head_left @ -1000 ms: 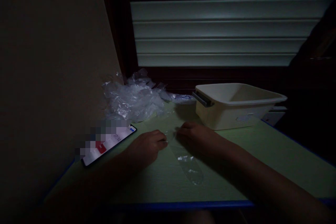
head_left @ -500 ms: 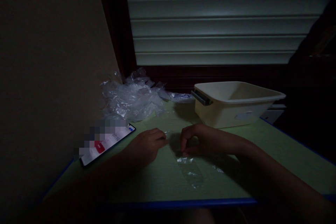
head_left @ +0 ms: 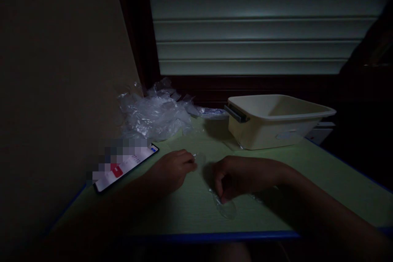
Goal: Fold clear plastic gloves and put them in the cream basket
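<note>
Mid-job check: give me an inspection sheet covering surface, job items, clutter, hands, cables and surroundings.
Surface: green table with blue edging, dimly lit.
Job's things: clear plastic piece on the table, partly hidden by the right hand.
Clutter: lit phone at left; crumpled clear plastic pile at back left; cream tub at back right.
Left hand: fingertips together at the piece's far end; grip unclear.
Right hand: fingertips down at its near part; grip unclear.
Cables: nothing seen.
Surroundings: wall at left, pale slatted panel behind.
</note>
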`<state>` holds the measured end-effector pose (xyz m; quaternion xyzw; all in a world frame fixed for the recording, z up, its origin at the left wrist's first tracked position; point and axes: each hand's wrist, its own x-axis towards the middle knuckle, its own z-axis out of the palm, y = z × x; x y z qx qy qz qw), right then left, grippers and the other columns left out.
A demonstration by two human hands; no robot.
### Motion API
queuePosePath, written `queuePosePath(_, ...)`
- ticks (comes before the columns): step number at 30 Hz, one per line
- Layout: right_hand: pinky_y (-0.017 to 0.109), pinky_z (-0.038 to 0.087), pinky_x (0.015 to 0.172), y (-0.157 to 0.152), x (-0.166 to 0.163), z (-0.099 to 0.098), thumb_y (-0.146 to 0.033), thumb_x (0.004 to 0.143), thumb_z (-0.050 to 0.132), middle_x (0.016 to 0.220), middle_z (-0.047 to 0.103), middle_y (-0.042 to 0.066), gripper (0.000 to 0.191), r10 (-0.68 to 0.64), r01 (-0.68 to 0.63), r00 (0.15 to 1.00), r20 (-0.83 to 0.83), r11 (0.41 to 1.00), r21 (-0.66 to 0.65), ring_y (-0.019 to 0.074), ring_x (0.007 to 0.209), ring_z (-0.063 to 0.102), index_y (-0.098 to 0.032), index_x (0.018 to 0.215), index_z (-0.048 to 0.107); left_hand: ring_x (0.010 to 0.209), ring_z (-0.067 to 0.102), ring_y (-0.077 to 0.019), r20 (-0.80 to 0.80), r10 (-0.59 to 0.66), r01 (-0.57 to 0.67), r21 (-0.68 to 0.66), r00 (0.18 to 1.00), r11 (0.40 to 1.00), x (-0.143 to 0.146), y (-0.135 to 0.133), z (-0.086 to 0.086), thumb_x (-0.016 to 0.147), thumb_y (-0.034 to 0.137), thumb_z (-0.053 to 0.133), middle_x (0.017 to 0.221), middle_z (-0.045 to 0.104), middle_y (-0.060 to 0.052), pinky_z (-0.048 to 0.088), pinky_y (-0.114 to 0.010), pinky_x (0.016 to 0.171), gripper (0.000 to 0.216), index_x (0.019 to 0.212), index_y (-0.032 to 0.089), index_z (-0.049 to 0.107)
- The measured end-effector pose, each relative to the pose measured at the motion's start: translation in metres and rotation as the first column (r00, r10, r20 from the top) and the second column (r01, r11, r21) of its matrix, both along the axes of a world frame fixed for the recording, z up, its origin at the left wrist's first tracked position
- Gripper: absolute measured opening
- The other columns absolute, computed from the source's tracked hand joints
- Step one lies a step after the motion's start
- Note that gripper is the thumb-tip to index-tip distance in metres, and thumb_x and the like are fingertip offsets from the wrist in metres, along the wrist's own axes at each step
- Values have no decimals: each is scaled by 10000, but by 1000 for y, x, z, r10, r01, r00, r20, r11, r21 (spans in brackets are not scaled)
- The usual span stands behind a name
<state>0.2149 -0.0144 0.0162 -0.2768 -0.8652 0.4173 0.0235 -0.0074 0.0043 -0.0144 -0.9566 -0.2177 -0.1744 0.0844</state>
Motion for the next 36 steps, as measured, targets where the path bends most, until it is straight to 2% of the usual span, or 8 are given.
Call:
queuePosePath(4,189,406,583,-2,-2,7,-130,727,625,691,586,-7,24,-52,52,997,-49,999,-10,94,625,532,-115,744,633,794,537,-167,23,-8,9,-4,1000,1000,0,0,0,762,0,436,848,612,-72,459,-261,704,258,887,114,630)
queuePosePath(10,212,389,609,-4,0,21,-205,775,577,713,540,-11,74,-157,148,977,-146,987,-65,103,662,491,-135,759,557,785,539,-171,79,-31,35,-52,996,998,0,-3,3,772,18,406,832,603,-84,461,-269,694,258,856,105,634)
queuePosePath(16,207,358,601,1,1,15,-208,802,553,707,487,-29,93,-201,159,949,-243,971,-180,83,639,444,-141,765,501,778,533,-187,176,-47,70,-129,983,989,4,-10,5,745,92,469,811,589,-87,452,-298,697,199,851,107,637)
queuePosePath(23,185,327,547,2,1,9,-219,815,553,708,476,-35,101,-208,114,921,-330,953,-281,69,621,417,-145,778,495,768,528,-174,139,-53,72,-139,989,988,3,-5,1,816,192,538,781,576,-66,432,-289,703,121,755,121,615)
queuePosePath(32,218,367,608,1,-2,12,-270,826,535,756,498,-18,127,-239,166,914,-327,958,-235,81,653,450,-151,809,494,752,533,-152,167,-83,108,-149,983,983,5,-8,5,827,140,506,781,592,-48,433,-266,685,138,753,133,623)
queuePosePath(36,229,389,628,-3,2,20,-320,770,610,783,509,-11,223,-198,159,955,-222,970,-181,104,698,480,-165,856,474,741,535,-152,215,-83,121,-168,973,978,6,-8,4,817,126,493,759,584,-52,434,-258,674,156,723,128,617)
